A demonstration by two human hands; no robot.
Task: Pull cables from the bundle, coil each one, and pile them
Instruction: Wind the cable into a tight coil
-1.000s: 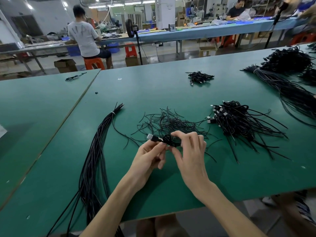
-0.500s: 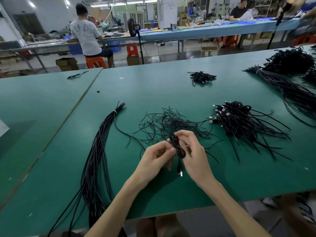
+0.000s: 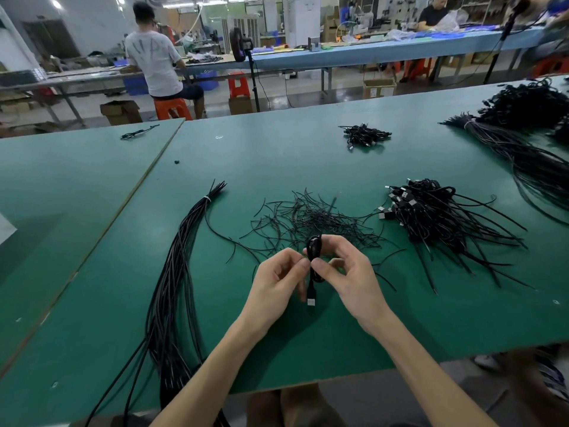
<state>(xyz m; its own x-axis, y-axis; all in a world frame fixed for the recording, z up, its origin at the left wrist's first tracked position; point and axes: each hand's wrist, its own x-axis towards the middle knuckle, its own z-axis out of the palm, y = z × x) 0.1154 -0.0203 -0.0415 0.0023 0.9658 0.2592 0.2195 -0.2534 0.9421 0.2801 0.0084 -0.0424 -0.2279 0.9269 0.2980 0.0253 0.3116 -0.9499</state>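
Head view: left hand [image 3: 274,288] and right hand [image 3: 354,280] pinch coiled cable [image 3: 314,243]; grips clamped.

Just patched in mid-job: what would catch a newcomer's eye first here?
At near-centre, the left hand and right hand pinch a small black coil above the green table, its plug dangling below. The long tied bundle lies to the left, and the pile of coiled cables to the right. Thin black strands are scattered just behind the hands.
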